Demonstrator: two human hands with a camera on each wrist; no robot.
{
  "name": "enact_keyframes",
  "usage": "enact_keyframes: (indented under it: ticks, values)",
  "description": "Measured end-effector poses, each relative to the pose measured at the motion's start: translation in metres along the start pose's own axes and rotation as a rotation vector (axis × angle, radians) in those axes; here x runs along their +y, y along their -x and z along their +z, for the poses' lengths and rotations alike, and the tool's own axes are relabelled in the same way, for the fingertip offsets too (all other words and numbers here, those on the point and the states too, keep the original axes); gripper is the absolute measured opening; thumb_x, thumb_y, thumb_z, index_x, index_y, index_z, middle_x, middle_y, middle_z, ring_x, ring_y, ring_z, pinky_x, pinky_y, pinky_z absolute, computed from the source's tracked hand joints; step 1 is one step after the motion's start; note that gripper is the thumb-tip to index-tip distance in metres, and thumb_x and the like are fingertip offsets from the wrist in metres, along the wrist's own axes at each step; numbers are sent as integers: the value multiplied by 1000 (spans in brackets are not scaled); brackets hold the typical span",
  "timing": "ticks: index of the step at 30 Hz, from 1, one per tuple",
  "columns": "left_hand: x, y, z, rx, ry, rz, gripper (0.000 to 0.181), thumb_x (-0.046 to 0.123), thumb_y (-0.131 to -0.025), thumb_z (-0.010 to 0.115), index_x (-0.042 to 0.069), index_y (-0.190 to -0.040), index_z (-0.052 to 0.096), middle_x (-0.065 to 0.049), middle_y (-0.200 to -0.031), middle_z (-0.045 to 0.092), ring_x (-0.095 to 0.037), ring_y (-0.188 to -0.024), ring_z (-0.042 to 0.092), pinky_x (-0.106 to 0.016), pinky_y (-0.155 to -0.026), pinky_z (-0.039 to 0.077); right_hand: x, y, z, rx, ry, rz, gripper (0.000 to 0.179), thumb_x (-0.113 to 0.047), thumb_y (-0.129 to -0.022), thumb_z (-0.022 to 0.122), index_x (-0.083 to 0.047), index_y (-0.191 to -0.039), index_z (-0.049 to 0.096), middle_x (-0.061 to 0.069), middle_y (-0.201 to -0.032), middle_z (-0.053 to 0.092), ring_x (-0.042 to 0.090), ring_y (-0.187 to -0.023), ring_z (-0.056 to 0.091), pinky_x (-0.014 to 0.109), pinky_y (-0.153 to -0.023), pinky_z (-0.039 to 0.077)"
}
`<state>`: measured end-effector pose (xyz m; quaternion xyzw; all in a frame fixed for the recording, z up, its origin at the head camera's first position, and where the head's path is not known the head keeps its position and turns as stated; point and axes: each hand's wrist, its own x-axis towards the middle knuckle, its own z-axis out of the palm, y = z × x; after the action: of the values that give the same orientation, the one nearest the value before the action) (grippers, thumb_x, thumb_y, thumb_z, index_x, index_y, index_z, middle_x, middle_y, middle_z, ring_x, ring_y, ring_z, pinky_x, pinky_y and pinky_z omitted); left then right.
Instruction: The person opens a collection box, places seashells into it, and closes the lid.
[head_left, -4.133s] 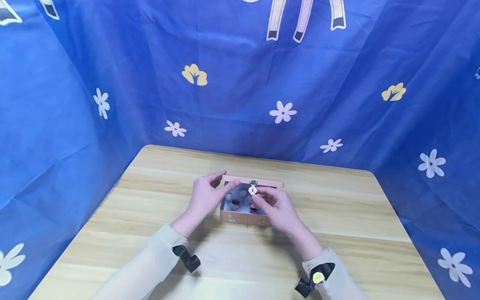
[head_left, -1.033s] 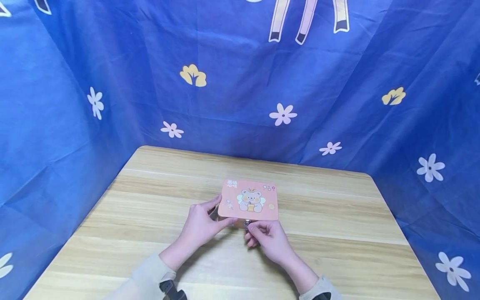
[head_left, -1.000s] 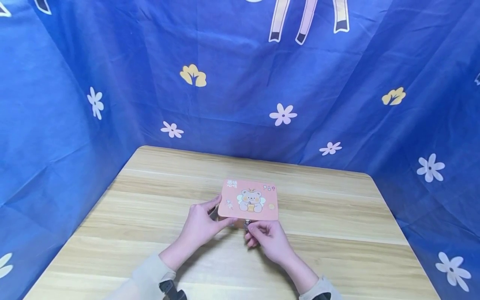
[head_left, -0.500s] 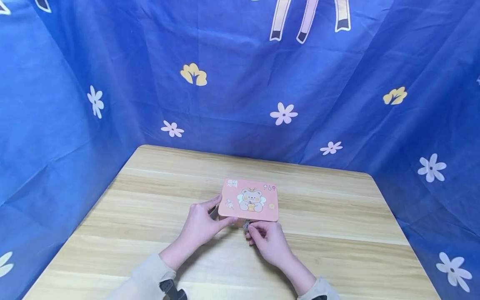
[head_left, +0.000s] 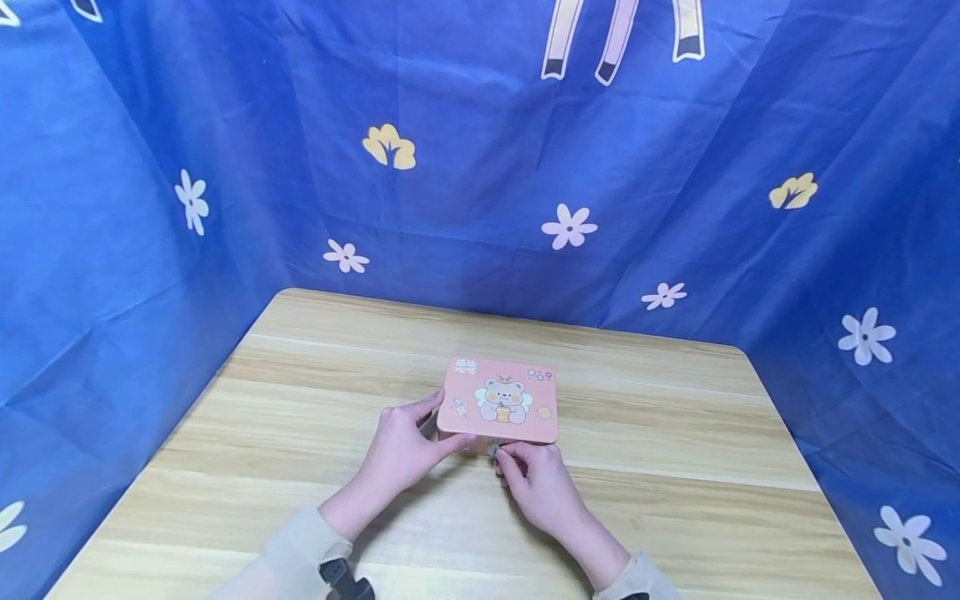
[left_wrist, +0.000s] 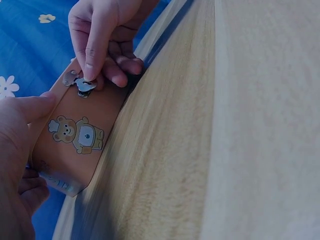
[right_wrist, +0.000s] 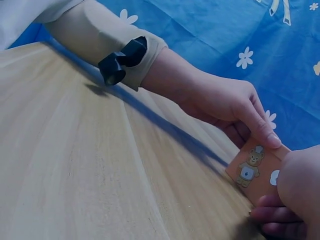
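A pink tin box (head_left: 480, 425) with a bear on its lid stands on the table, lid lowered. At its left end my left hand (head_left: 401, 446) holds it, thumb along the front lid edge and fingers round the side. My right hand (head_left: 543, 492) is at the middle of the front, pinching the metal clasp (left_wrist: 86, 86) between thumb and forefinger. The clasp hangs from the lid over the front wall, close against a small metal catch; the fingertips partly cover it. A second bear picture (left_wrist: 75, 135) shows on the front wall beside the clasp.
The wood-grain table (head_left: 637, 417) reaches out on all sides of the box. Blue cloth (head_left: 465, 208) with flowers hangs behind it and at both sides. A black wrist camera (head_left: 345, 579) sits on the left sleeve.
About four seconds ago the lid stood raised, with the inside showing; now it is down. My right hand has come down to the front with the clasp, and its fingers have shifted slightly since.
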<state>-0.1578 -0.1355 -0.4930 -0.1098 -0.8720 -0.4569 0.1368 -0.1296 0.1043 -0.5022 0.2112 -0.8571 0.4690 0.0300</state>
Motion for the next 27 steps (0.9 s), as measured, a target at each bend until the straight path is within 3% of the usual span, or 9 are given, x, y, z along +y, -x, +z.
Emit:
enact_keyframes:
  ticks: [7,13,17,27]
  values:
    - [1,0,-1,-8,4,-32,86,45,-70,100,2,-137,68,-17,-132,66,-29,-125,64,-44,-100,56,1,-1,1,39,114,-66,16,-8,-104,68,-4,-95,80,-3,-83,75,3,-77,66,26,-73,59]
    - [1,0,-1,-7,5,-23,85,43,-71,100,1,-137,68,-17,-132,66,-25,-119,68,-41,-95,58,2,-1,3,73,170,-89,12,-8,-102,71,-5,-96,81,-3,-88,77,3,-79,65,28,-75,59]
    - [1,0,-1,-5,4,-12,85,43,-71,100,0,-137,68,-18,-131,67,-23,-113,71,-42,-94,59,3,-2,4,107,206,-100,11,-9,-100,74,-6,-94,82,-4,-88,77,3,-78,64,27,-72,58]
    - [0,-1,-1,-2,2,-14,89,48,-70,100,-3,-135,68,-20,-130,67,-30,-123,64,-44,-103,53,1,-2,3,209,231,-130,8,-10,-94,82,-8,-87,82,-2,-78,78,-4,-66,64,12,-58,51]
